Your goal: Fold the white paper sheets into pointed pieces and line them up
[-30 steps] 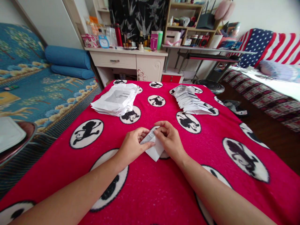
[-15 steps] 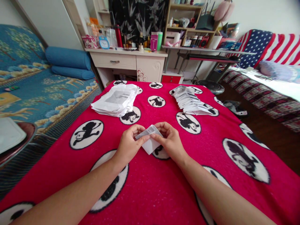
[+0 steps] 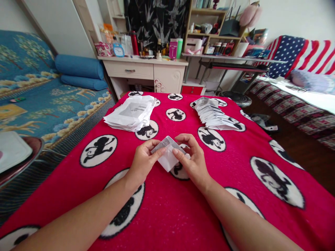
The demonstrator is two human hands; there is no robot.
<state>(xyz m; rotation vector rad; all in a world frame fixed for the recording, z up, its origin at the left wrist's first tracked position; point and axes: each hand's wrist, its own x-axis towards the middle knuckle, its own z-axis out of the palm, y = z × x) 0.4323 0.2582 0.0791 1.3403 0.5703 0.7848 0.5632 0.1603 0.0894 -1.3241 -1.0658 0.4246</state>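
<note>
Holding folded paper [image 3: 168,159] at the middle, just between both hands, low over a red cloth [image 3: 162,212]. Not clear from this view: lifted above the cloth or resting lightly on it. Lying neither to the left nor to the right of the hands, but directly between them, in contact with both; therefore impossible to call one hand nearer.

Turned like a diamond, with one corner pointing back toward the body and the opposite corner pointing away. Almost as wide as long, so without a clear long axis; best read along the diagonal from near corner to far corner, running straight forward between the two thumbs. Showing grey print with dark writing along the upper left edge, plain white below.

With the left hand [image 3: 143,157], pinching the left corner, thumb on top, fingers curled at the far side. With the right hand [image 3: 195,161], placing the thumb on the right part, index finger bent and standing a little off the upper right edge. Cannot tell there: true pinch or only light contact from above.

Farther forward, well apart from the hands: beyond the left one, a stack of flat sheets [image 3: 132,113]; beyond the right one, a row of folded papers [image 3: 213,115].
</note>
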